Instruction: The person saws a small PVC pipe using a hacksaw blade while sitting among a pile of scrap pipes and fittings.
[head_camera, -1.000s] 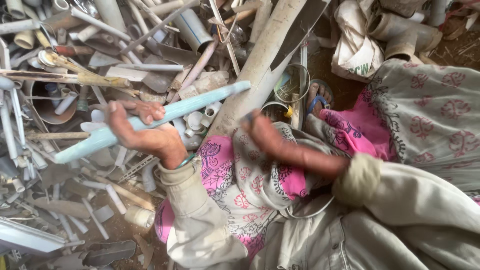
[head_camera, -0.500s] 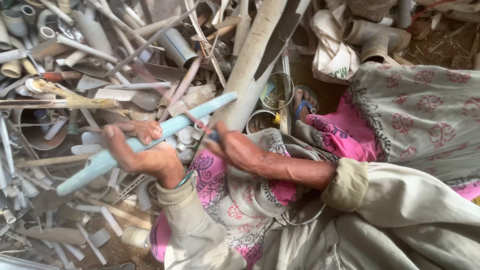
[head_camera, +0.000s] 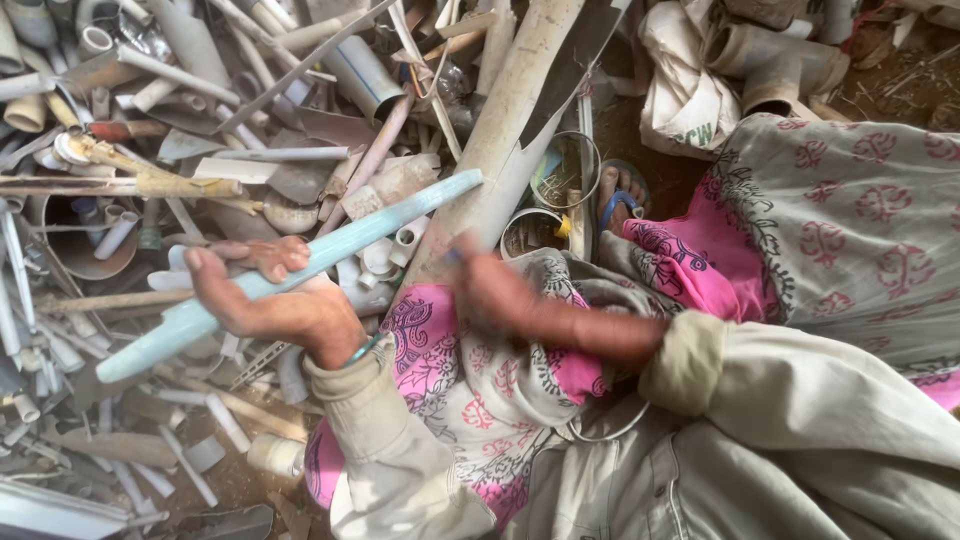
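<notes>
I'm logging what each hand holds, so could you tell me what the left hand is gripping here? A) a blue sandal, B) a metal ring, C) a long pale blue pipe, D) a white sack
C: the left hand is closed around a long pale blue pipe that runs diagonally over the scrap pile, while the blurred right hand is near its upper end.

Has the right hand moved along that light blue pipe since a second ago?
Yes. The right hand went from beside the big beige pipe leftward to the light blue pipe, and now sits blurred just below it, near the left hand.
</notes>
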